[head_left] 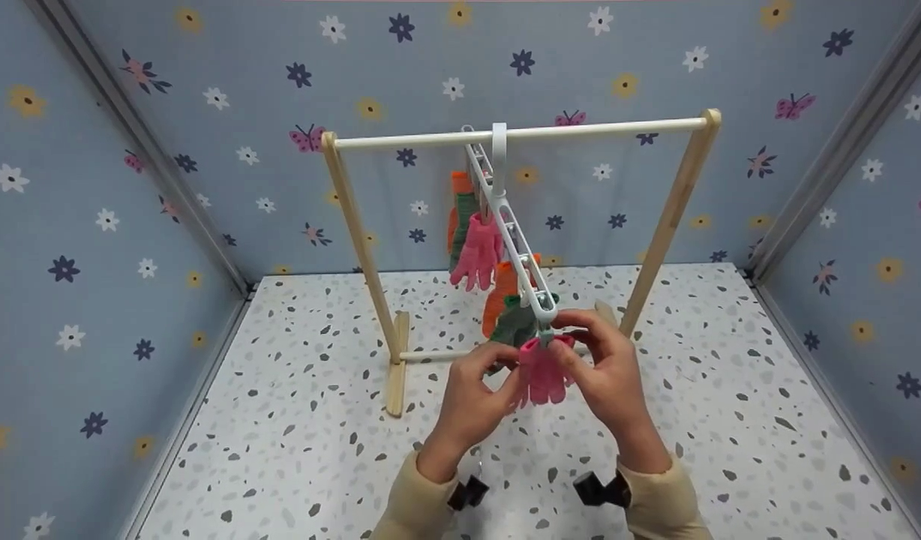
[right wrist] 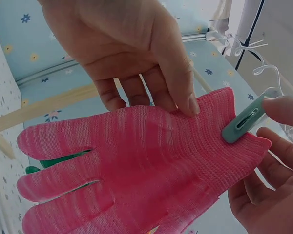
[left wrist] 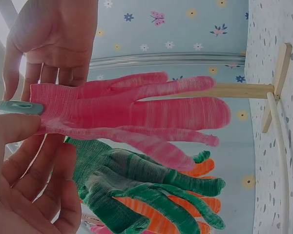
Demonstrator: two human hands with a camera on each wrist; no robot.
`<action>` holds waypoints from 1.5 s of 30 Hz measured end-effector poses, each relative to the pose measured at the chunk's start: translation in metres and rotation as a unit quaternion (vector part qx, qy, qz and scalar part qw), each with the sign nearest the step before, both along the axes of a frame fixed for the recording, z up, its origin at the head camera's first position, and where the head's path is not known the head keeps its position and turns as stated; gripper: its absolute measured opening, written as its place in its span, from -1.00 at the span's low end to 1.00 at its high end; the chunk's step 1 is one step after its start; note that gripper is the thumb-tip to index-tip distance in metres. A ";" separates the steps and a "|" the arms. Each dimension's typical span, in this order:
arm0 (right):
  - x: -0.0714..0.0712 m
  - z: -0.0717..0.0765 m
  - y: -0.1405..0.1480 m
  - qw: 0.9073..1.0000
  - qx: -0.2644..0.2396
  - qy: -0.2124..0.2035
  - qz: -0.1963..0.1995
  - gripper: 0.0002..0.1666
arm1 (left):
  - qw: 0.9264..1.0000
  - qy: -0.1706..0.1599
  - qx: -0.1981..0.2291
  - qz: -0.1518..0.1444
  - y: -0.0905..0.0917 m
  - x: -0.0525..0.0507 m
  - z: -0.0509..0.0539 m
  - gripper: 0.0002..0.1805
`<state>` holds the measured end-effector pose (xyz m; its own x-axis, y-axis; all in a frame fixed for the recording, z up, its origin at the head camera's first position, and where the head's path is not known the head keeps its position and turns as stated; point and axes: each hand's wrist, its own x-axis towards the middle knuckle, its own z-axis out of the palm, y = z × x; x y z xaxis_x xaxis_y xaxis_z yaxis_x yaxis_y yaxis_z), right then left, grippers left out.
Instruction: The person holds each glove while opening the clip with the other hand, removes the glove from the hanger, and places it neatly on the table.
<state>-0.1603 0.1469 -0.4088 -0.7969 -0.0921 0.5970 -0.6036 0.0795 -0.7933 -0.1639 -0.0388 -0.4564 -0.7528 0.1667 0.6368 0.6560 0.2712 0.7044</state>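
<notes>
L hand [head_left: 472,394] has its grip clamped on the cuff edge of the pink glove [head_left: 543,375]; R hand [head_left: 614,375] pinches the clip [right wrist: 244,121], whose lower end overlaps the cuff. Glove hangs fingers-down at nr end of the white hanger [head_left: 514,229], above speckled bench [head_left: 280,450]. Green glove [head_left: 519,322] & orange glove [head_left: 498,304] just behind. Hanger hooks over rack [head_left: 595,130]; 2nd pink glove [head_left: 481,251] twd far end.

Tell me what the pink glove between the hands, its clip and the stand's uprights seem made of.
Pink glove: knitted fabric, matte, showing fine stitch lines and a ribbed cuff; fiber unclear. Clip: probably plastic, smooth, opaque, pale green. Uprights: apparently wood, low sheen, with tan streaky grain.
</notes>
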 end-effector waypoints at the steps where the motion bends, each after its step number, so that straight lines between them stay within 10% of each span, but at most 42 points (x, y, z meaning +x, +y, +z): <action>1: -0.001 0.001 0.000 1.000 0.000 0.001 0.003 -0.63 | 1.000 0.002 -0.001 0.000 0.000 0.000 0.000 -0.88; 17: -0.004 0.010 -0.008 1.000 0.011 -0.001 0.004 -0.56 | 1.000 0.024 0.014 -0.009 -0.005 0.002 -0.002 -0.87; 36: -0.004 0.016 -0.017 0.998 -0.021 -0.038 0.043 -0.63 | 0.994 -0.070 0.073 -0.045 -0.003 0.012 0.010 -0.88; 45: -0.003 0.015 -0.021 0.997 -0.018 -0.048 0.053 -0.64 | 0.995 -0.033 0.073 -0.051 -0.006 0.006 -0.004 -0.78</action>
